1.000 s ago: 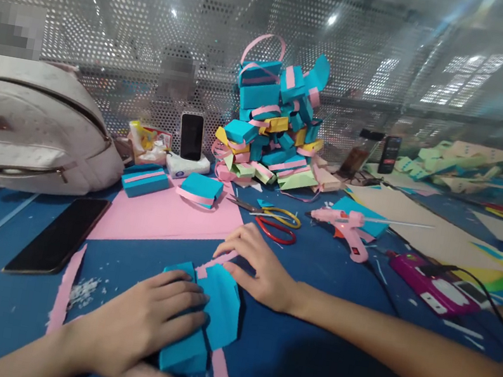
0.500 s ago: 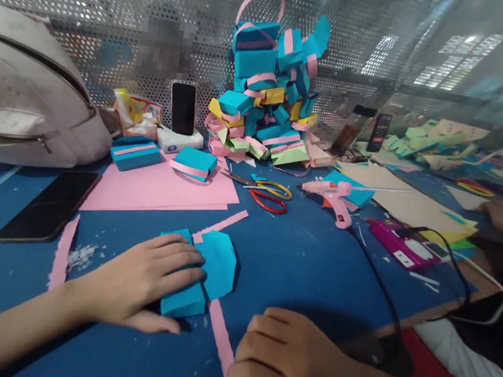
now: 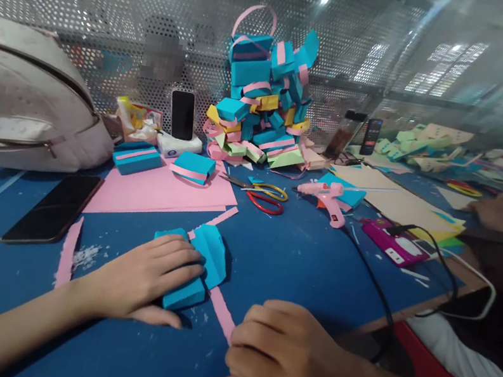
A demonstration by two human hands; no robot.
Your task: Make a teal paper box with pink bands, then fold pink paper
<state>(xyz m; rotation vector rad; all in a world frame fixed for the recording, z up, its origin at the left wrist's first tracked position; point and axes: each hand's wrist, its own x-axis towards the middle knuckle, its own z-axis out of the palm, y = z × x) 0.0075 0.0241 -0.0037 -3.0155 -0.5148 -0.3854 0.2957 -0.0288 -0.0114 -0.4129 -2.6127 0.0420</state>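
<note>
A blue folded paper box [image 3: 185, 294] lies on the table, and my left hand [image 3: 158, 276] rests over it, fingers curled across its top and thumb along the near side. From the box a blue paper flap [image 3: 210, 255] with cut corners sticks out to the right. Under them runs a pink paper strip [image 3: 221, 313]; its far end shows beyond the flap. Near the table's front edge, my right hand [image 3: 275, 350] is closed on the strip's near end, the fingertips partly hidden.
Scissors [image 3: 262, 197], a pink glue gun [image 3: 327, 198] and a purple power strip [image 3: 396, 244] lie beyond my hands. A black phone [image 3: 52, 210] and another pink strip [image 3: 69, 251] are at left. Behind stands a blue paper-box stack [image 3: 251, 73]. A co-worker's hand [image 3: 500, 214] shows at right.
My right hand has closed further up the strip, and the end that hung below its fingers is now hidden. The flap has tilted up slightly. My left hand stays on the box.
</note>
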